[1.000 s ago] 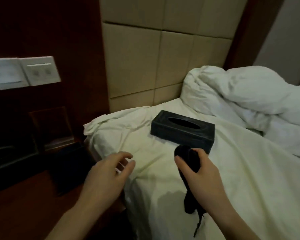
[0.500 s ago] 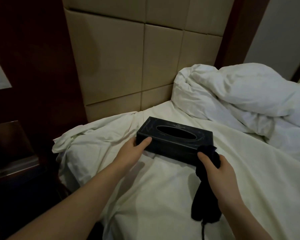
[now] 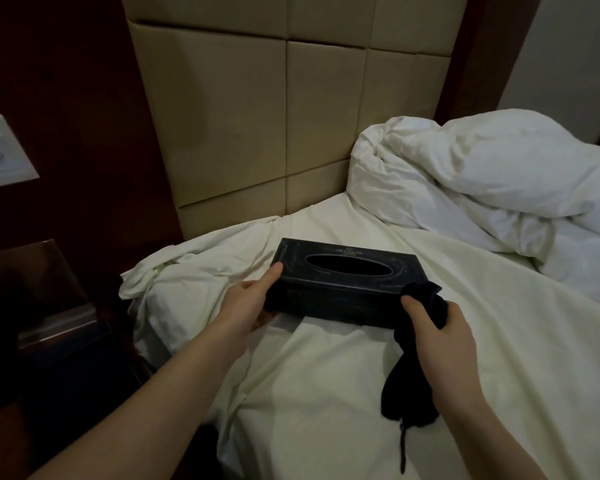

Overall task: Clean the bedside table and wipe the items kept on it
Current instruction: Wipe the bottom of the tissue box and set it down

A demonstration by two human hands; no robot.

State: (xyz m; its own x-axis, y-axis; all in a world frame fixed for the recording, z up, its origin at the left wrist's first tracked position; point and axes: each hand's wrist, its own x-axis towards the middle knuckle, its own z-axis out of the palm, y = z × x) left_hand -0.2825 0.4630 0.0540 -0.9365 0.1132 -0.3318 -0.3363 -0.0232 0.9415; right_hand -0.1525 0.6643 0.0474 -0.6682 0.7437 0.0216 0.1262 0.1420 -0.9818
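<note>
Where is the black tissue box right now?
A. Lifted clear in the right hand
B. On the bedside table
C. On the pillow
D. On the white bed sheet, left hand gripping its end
D: the tissue box sits on the bed sheet, with the left hand gripping its left end.

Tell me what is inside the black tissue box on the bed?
The tissue box shows only a dark oval opening on top; no tissue sticks out. Its inside is too dark to see, so I cannot tell if it holds any.
</note>
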